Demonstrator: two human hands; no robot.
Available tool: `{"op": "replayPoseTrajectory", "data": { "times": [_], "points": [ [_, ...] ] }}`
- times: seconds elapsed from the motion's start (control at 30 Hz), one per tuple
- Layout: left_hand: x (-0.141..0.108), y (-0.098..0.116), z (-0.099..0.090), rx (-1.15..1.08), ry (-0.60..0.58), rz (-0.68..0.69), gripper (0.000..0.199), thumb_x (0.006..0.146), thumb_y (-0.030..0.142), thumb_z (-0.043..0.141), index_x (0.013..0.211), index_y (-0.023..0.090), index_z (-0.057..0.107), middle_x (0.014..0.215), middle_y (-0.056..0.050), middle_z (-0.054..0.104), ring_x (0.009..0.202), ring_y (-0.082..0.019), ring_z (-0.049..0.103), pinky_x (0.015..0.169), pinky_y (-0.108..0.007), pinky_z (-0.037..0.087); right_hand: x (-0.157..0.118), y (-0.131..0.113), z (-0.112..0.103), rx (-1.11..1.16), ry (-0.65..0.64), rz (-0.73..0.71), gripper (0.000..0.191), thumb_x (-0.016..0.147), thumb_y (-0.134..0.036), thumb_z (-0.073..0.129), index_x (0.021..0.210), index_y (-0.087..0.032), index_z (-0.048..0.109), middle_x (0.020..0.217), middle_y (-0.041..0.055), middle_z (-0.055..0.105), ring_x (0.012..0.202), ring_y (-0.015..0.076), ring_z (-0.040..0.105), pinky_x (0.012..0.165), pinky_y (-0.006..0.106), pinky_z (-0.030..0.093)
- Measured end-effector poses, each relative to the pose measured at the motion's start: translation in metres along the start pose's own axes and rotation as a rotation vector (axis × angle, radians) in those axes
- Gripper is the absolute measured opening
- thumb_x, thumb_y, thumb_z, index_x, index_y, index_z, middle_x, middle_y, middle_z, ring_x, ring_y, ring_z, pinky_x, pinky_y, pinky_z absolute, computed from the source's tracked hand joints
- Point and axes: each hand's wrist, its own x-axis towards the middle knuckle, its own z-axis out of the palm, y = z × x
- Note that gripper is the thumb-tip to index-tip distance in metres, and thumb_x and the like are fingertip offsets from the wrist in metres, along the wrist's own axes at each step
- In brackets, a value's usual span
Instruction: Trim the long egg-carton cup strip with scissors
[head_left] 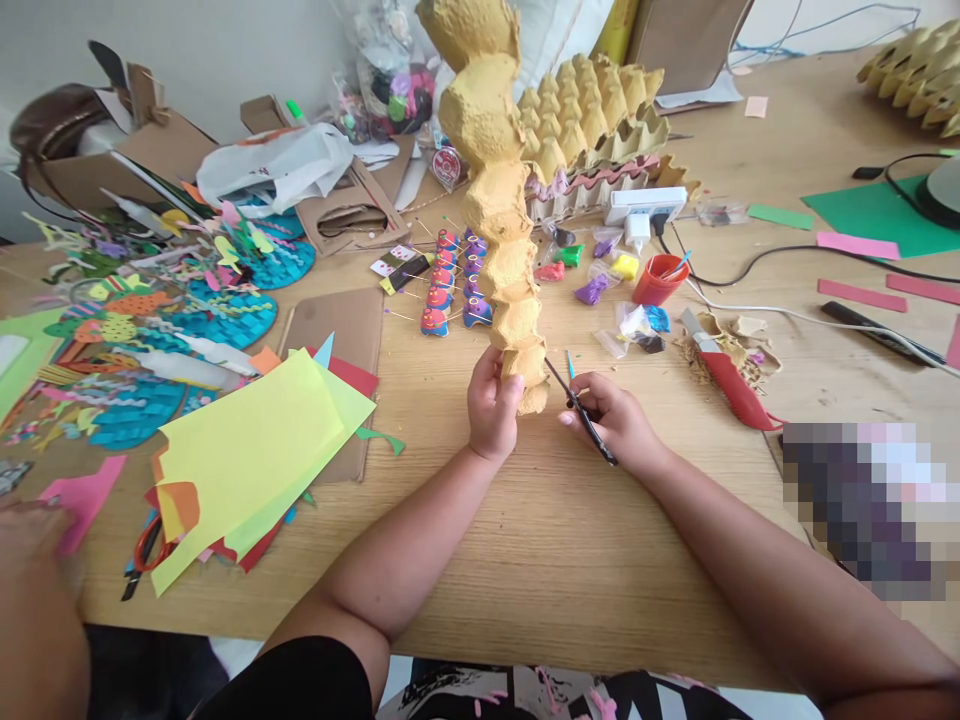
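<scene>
Above left hand (493,412): egg-carton strip (504,205), clasped near bottom end, I judge for steadiness. Beside grip: right hand (624,418) grasping black scissors (597,436), blades toward strip, presumably for reach.

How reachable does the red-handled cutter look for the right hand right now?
Probably yes: the right hand has the red-handled cutter close by on its right, and nothing appears to stand between them. But it holds a black-handled tool, which it would likely need to set down first.

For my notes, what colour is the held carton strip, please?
The strip is orange-yellow, shown in the head view.
</scene>
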Motion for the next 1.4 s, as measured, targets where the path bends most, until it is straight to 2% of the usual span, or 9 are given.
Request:
{"op": "replayPoseTrajectory", "data": {
  "times": [0.23,0.7,0.97,1.4],
  "points": [
    [0.0002,-0.0024,-0.0003,-0.035,-0.014,0.031,0.038,0.097,0.047,0.066,0.128,0.025,0.070,0.115,-0.006,0.074,0.105,-0.020,0.069,0.096,-0.030,0.054,-0.0025,-0.0053,-0.0002,-0.005,0.040,-0.010,0.042,0.083,-0.052,0.082,0.095,-0.025,0.051,0.058,-0.0121,0.034,0.053,0.0095,0.030,0.052,0.026,0.022],
    [-0.0003,-0.0026,0.0005,-0.073,-0.018,0.026,0.037,0.097,0.045,0.067,0.129,0.027,0.070,0.118,-0.005,0.074,0.110,-0.020,0.069,0.097,-0.030,0.055,-0.0019,-0.0047,0.0003,0.020,0.014,0.009,0.040,0.086,-0.051,0.080,0.096,-0.024,0.052,0.060,-0.0113,0.039,0.054,0.0095,0.033,0.053,0.026,0.023],
    [-0.0010,-0.0025,-0.0003,0.034,0.013,0.017,0.044,0.095,0.054,0.066,0.127,0.024,0.070,0.110,-0.007,0.073,0.101,-0.021,0.069,0.092,-0.032,0.056,-0.0001,-0.0047,0.0002,0.001,0.024,-0.011,0.040,0.085,-0.052,0.079,0.096,-0.024,0.052,0.059,-0.0115,0.037,0.055,0.0101,0.031,0.055,0.027,0.024],
    [-0.0014,0.0002,0.0004,-0.053,-0.012,-0.011,0.036,0.095,0.044,0.069,0.127,0.027,0.072,0.110,-0.005,0.073,0.100,-0.019,0.066,0.090,-0.030,0.054,0.0001,-0.0049,-0.0001,-0.011,0.030,-0.009,0.038,0.085,-0.050,0.079,0.095,-0.024,0.052,0.060,-0.0111,0.037,0.056,0.0103,0.032,0.055,0.026,0.024]
  ]
}}
